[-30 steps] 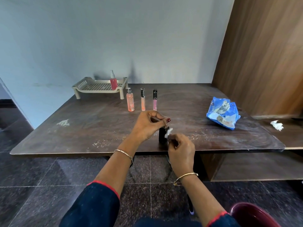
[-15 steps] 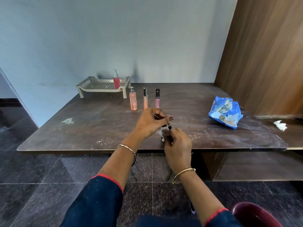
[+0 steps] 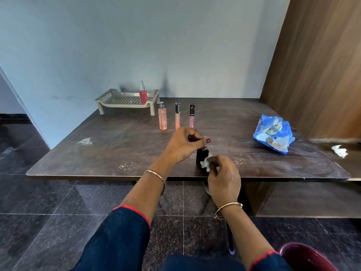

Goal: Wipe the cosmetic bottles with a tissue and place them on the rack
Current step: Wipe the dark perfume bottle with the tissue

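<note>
My left hand (image 3: 182,145) pinches the top of a small black bottle (image 3: 200,155), which stands upright near the table's front edge. My right hand (image 3: 223,178) presses a crumpled white tissue (image 3: 206,164) against the bottle's side. Further back stand a peach spray bottle (image 3: 162,119), a peach gloss tube (image 3: 177,118) and a pink gloss tube (image 3: 191,118) in a row. A beige perforated rack (image 3: 121,100) sits by the wall with a red spray bottle (image 3: 143,94) on its right part.
A blue tissue packet (image 3: 273,134) lies on the dark wooden table (image 3: 117,145) at the right. A used white tissue wad (image 3: 340,151) rests on a lower ledge far right. A wooden panel rises on the right. A maroon bin (image 3: 304,258) sits near my right elbow.
My right hand with the tissue has shifted along the black bottle's side, rubbing it. My left hand keeps its grip on the bottle's top. The camera view moved slightly.
</note>
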`<state>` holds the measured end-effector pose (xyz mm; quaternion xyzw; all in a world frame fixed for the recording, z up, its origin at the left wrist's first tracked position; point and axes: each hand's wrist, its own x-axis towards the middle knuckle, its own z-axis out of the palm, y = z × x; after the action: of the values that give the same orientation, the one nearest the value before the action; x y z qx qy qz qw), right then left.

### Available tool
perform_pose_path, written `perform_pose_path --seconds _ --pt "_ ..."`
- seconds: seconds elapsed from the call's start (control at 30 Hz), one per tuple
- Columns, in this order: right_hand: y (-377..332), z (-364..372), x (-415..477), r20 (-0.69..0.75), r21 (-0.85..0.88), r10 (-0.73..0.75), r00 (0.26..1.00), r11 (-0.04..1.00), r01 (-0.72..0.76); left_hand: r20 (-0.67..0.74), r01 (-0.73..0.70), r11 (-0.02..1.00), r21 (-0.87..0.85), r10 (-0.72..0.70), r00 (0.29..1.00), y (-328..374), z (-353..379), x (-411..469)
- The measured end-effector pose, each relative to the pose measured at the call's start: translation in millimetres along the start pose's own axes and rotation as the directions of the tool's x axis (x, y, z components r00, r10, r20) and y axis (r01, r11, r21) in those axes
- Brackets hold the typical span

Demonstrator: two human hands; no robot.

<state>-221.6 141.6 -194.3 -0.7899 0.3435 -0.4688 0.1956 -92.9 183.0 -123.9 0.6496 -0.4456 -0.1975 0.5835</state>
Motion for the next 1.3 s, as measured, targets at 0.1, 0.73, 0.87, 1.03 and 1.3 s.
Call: perform_pose_path --seconds 0.1,0.73,0.87,1.03,1.3 --pt "3 -3 16 -0.073 0.118 0.045 0.996 0.992 -0.036 0.002 -0.015 1.000 0.004 0.015 1.000 -4 0 2" --pt "8 -3 -5 0.090 -0.266 -0.216 0.972 0.936 0.232 0.025 0.000 1.000 0.027 -0.001 1.000 1 0 2" --pt "2 -6 -3 0.186 -0.312 -0.366 0.912 0.858 0.408 0.024 0.002 1.000 0.026 -0.002 1.000 1 1 3" --pt "-4 -2 -8 0.213 -0.314 -0.410 0.887 0.831 0.460 0.023 0.004 0.999 0.036 -0.005 1.000 2 0 3" --pt "-4 -9 5 0.283 -0.300 -0.436 0.854 0.806 0.511 0.025 0.009 1.000 0.021 -0.009 1.000 -1 -1 5"
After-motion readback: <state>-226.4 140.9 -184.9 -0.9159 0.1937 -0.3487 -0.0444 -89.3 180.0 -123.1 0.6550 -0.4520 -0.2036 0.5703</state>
